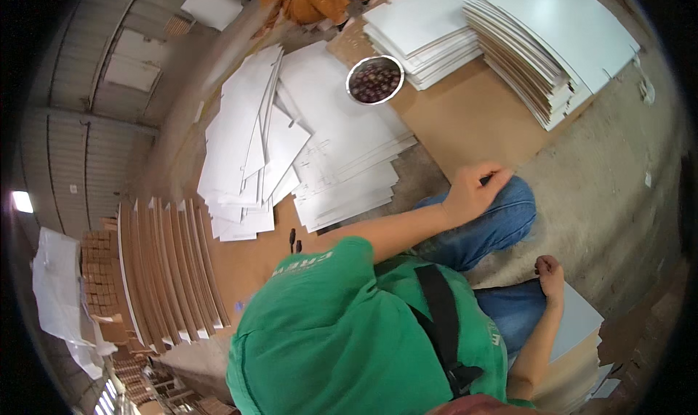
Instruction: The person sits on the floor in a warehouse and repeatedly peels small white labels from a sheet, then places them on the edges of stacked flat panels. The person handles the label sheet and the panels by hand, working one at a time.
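Observation:
My left hand is above my jeans-covered left knee, beside the edge of a brown board. Its fingers are curled, with the thumb and forefinger near each other; a small dark patch shows between them, too unclear to name. My right hand is closed near my right thigh, next to a stack of pale boards. What its fingers hold, if anything, is hidden. Beyond the left hand a metal bowl of several dark reddish-brown round pieces sits on the board.
White panels lie in loose, overlapping piles at the left. Taller stacks of white boards stand at the top right. Brown-edged boards stand upright at the far left. Two dark slim tools lie near my left arm. A person in orange sits beyond.

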`<action>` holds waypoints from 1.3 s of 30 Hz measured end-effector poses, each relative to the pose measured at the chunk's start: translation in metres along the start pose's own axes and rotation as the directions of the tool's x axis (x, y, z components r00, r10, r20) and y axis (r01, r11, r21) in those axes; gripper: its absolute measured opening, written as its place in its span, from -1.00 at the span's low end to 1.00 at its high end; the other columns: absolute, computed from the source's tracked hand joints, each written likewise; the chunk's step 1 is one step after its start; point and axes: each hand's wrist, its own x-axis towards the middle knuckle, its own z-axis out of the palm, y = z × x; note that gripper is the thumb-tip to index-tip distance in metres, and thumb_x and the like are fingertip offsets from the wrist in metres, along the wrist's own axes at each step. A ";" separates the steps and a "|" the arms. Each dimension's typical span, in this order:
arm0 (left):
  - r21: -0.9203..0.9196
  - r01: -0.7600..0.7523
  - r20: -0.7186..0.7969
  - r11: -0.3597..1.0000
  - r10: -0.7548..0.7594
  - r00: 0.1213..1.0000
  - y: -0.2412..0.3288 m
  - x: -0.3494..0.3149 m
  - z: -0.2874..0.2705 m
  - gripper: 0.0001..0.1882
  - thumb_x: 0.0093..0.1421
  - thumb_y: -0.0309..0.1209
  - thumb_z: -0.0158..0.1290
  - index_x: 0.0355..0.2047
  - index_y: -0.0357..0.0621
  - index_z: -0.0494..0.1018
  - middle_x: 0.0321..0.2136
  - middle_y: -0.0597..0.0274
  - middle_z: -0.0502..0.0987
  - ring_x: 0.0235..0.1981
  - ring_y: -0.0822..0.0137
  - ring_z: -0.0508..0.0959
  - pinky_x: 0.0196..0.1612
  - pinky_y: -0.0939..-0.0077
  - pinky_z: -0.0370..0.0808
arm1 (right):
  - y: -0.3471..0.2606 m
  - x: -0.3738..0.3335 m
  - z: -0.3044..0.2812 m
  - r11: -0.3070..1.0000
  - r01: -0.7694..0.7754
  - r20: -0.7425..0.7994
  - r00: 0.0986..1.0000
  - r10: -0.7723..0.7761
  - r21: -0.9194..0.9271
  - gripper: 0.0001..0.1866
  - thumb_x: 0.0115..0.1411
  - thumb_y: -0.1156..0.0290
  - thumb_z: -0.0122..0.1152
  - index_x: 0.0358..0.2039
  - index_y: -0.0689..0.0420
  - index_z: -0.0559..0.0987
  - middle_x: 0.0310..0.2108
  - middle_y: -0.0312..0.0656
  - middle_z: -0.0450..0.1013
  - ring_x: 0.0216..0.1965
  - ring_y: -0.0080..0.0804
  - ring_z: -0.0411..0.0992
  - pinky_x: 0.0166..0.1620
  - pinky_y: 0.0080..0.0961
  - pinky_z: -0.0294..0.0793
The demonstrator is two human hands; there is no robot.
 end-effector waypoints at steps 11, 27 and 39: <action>0.626 0.567 -0.276 0.536 -0.527 0.804 -0.244 -0.208 -0.209 -0.49 0.04 0.02 -0.07 -0.31 -0.20 0.50 -0.32 -0.10 0.50 -0.23 -0.05 0.47 -0.20 0.11 0.38 | 0.018 0.006 -0.003 0.924 -0.203 -0.088 0.979 0.185 -0.324 -0.81 0.11 0.45 0.03 -0.52 0.31 0.51 -0.66 -0.12 0.40 -0.61 -0.41 0.38 -0.49 -0.40 0.38; 0.553 0.702 0.054 0.450 -0.860 0.508 -0.244 -0.208 -0.213 -0.42 -0.02 0.16 -0.03 -0.59 -0.20 0.50 -0.65 -0.02 0.49 -0.48 0.07 0.51 -0.36 0.21 0.41 | 0.036 0.029 -0.006 0.722 -0.105 -0.174 0.985 -0.021 -0.684 -0.77 -0.01 0.32 0.11 -0.47 0.25 0.55 -0.54 -0.02 0.47 -0.45 -0.19 0.45 -0.32 -0.28 0.41; 0.661 0.338 0.216 0.670 -0.602 0.769 -0.271 -0.132 -0.189 -0.52 -0.05 0.00 0.06 -0.36 -0.19 0.51 -0.35 -0.07 0.52 -0.26 0.01 0.51 -0.20 0.27 0.42 | 0.025 0.004 -0.007 0.848 -0.219 -0.356 0.934 0.038 -0.483 -0.80 0.05 0.33 0.09 -0.41 0.18 0.57 -0.50 -0.02 0.48 -0.45 -0.12 0.45 -0.26 -0.25 0.40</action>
